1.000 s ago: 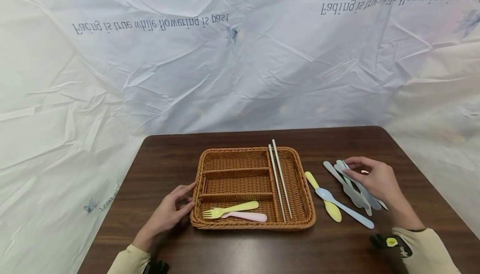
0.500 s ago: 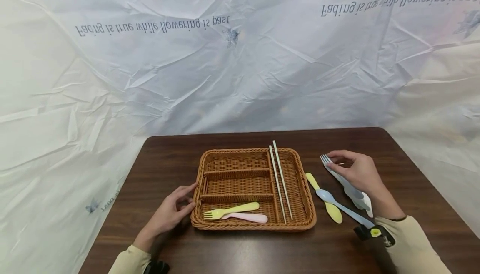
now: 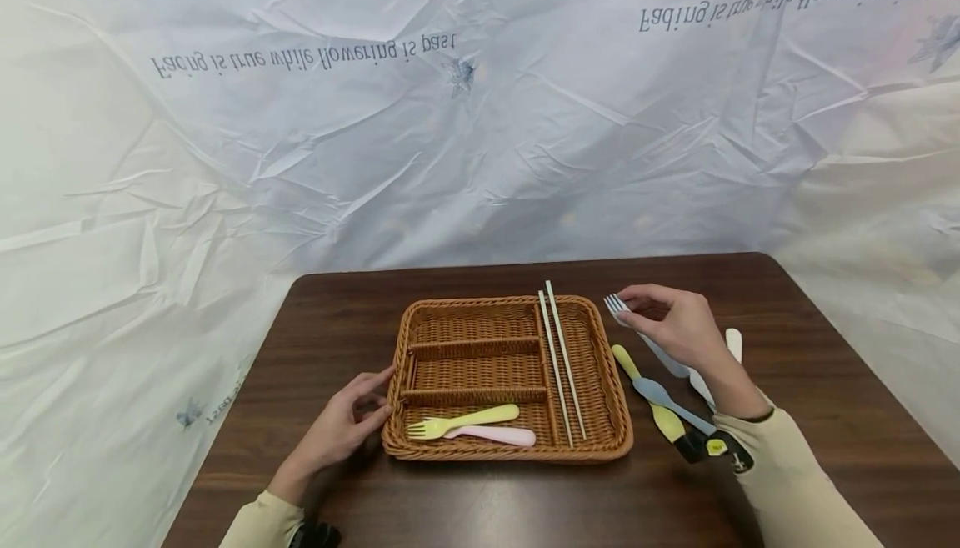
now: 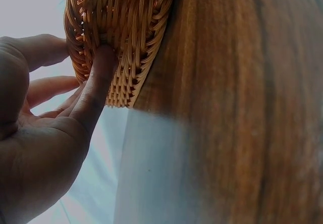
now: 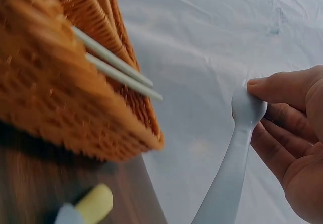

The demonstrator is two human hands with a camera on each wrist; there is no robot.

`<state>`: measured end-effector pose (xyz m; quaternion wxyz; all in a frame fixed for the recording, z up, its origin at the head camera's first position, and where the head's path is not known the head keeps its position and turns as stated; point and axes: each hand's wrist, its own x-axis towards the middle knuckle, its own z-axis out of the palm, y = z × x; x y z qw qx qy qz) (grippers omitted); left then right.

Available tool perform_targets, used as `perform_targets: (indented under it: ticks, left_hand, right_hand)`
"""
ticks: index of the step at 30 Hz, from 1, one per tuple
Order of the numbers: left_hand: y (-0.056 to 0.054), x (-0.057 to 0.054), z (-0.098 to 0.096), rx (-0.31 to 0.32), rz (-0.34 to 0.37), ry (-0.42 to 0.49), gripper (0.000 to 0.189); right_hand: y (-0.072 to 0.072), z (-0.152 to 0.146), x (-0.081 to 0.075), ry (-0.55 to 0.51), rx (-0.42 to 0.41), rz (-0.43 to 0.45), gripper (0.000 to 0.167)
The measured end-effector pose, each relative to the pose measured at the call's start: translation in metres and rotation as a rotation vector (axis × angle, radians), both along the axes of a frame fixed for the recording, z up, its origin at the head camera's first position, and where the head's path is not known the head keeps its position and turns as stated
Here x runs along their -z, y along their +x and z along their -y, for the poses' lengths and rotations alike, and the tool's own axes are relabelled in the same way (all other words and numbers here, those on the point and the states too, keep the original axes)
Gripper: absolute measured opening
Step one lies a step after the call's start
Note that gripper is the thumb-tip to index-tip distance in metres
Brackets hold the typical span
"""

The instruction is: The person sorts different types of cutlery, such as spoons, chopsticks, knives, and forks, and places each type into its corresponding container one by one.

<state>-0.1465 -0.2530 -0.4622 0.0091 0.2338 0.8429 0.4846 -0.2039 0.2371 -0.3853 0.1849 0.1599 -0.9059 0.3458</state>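
Note:
In the head view my right hand (image 3: 678, 324) pinches a light-blue fork (image 3: 660, 354) near its head, tines pointing up and left. It is lifted beside the basket's right side; the right wrist view shows thumb and fingers on the fork (image 5: 246, 108). My left hand (image 3: 341, 423) touches the left outer side of a brown wicker basket (image 3: 617, 402) with thumb and fingers extended. In the left wrist view the thumb lies on the basket's woven wall (image 4: 126, 47). A yellow fork (image 3: 483, 417) and a pink-handled piece (image 3: 498, 434) lie in its front-left compartment.
Two pale chopsticks (image 3: 564, 348) lean across the basket's right compartment, ends past the back rim. Right of it, a blue spoon (image 3: 678, 408) crosses a yellow spoon (image 3: 663, 421). A white handle (image 3: 734, 344) shows behind the right wrist; other cutlery there is partly hidden.
My right hand has picked up the light-blue fork from the cutlery pile and carried it left toward the basket. My left hand and the basket have stayed in place.

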Motion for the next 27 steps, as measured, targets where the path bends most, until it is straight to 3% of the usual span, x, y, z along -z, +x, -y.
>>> perform_targets:
  ticks: [14,27]
  left_hand:
    - [-0.003,0.001,0.000,0.005,-0.007,-0.009,0.055]
    - [-0.004,0.006,0.001,-0.033,0.029,-0.030,0.056]
  right_hand:
    - [-0.004,0.045,-0.008,-0.082,-0.115,0.002,0.025]
    - [-0.001,0.092,-0.013,-0.095,-0.293,0.034,0.028]
